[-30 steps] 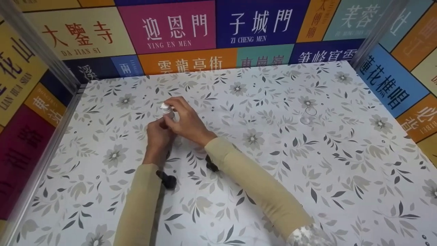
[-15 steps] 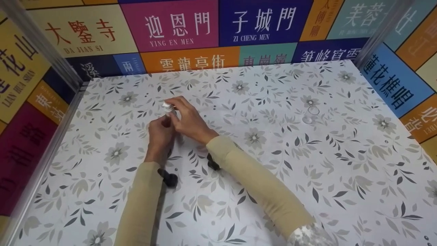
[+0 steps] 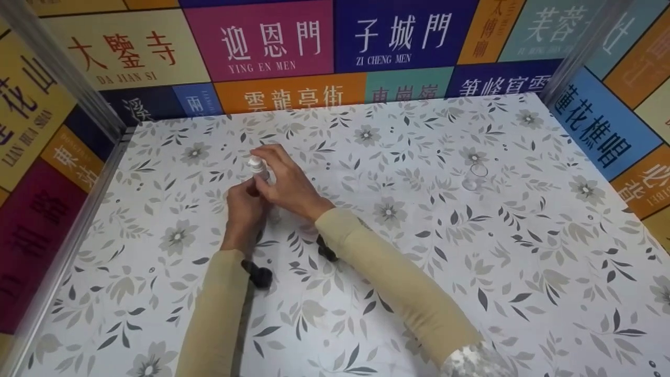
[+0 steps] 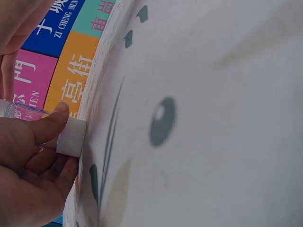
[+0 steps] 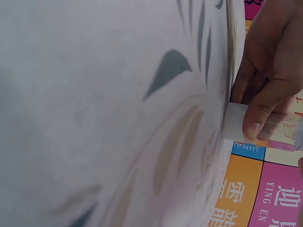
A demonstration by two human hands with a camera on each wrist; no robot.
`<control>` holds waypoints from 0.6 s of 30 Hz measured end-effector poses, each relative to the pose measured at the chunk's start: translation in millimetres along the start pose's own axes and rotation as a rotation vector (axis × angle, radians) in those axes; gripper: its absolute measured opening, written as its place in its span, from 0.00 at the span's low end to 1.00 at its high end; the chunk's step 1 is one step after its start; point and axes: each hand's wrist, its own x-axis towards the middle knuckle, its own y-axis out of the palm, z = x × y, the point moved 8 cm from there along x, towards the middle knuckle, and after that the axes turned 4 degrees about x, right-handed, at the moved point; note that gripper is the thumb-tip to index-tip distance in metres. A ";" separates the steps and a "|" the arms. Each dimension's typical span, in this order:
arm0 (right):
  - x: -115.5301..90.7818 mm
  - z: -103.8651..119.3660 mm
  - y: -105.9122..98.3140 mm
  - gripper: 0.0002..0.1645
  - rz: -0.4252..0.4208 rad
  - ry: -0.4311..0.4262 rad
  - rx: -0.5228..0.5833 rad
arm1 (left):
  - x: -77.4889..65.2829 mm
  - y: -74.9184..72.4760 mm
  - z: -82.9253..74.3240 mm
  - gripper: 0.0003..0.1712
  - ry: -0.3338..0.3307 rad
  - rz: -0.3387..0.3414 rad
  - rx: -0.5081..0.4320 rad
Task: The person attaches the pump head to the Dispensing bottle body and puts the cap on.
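A small bottle with a white top (image 3: 256, 164) stands upright on the table between both hands. In the left wrist view its body is see-through above a white base (image 4: 72, 137) that meets the tabletop. My left hand (image 3: 244, 208) holds it low down, thumb and fingers closed round the part just above that base. Higher up, my right hand (image 3: 289, 184) grips the white top, index finger over it and thumb against its near side. Only part of the right hand (image 4: 16, 28) shows in the left wrist view. Any opening in the bottle's top is too small to make out.
Right of the hands, a small clear cup-shaped piece (image 3: 473, 178) sits on the floral-patterned table cover (image 3: 419, 324). Printed panels (image 3: 272, 39) with large lettering wall in the back and both sides. Black wrist-worn devices (image 3: 259, 275) hang under the sleeves.
The right hand's fingers shift slightly over the bottle's top, while the left hand keeps its hold. The whole head view sways a little; the clear piece stays in place.
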 end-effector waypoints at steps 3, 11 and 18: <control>1.8 -0.4 0.0 0.28 0.023 0.027 0.007 | -0.1 -0.4 -1.2 0.13 0.008 -0.009 -0.002; 1.7 -0.7 5.3 0.27 0.102 0.051 0.006 | -0.6 -3.4 -7.6 0.09 0.091 -0.070 -0.004; 1.6 -1.4 7.0 0.28 0.119 0.067 -0.010 | 0.8 -2.4 -3.7 0.08 0.067 -0.044 0.008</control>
